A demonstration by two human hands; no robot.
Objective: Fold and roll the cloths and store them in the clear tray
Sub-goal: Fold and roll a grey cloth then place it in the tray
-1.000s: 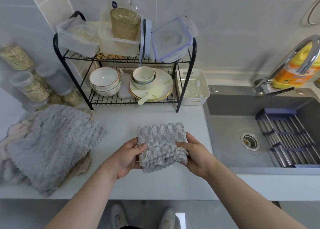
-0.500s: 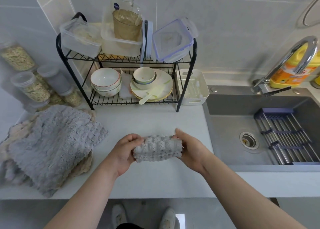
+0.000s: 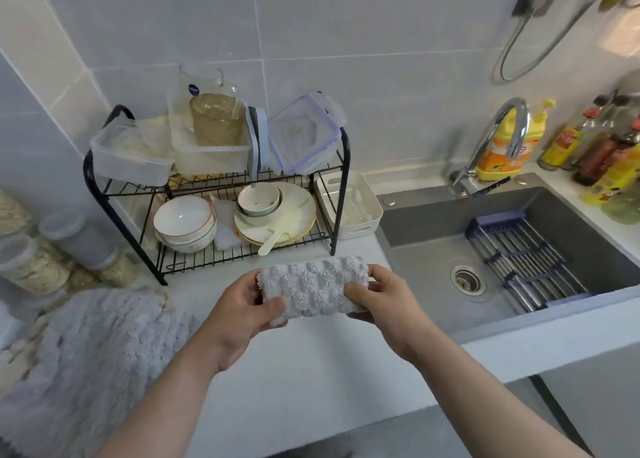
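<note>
**Over the counter, one cloth rolled, none stored yet**

Over the counter point(image 3: 311, 371), just in front of the dish rack point(image 3: 214, 187), the person holds a grey cloth point(image 3: 311, 284) done up as a short, fat roll lying crosswise in the air. The left hand point(image 3: 242, 305) grips its left end, thumb curled over the front. The right hand point(image 3: 381, 298) pinches the right end, fingers wrapped behind.

By my reckoning the folding and rolling of this one is finished and only the stowing is left. The pale tray point(image 3: 360, 227) beside the rack, which I take for the clear tray, lies a little beyond the roll. I see no rolled cloth in it, though its contents are hard to make out. A pile of cloths point(image 3: 97, 353) lies unfolded at the left, so most of the job remains.

A second ago the cloth was a flat folded panel hanging between the hands. Half a second ago it was already a roll, held farther from the rack. Now it is closer to the rack's foot and the tray.
</note>
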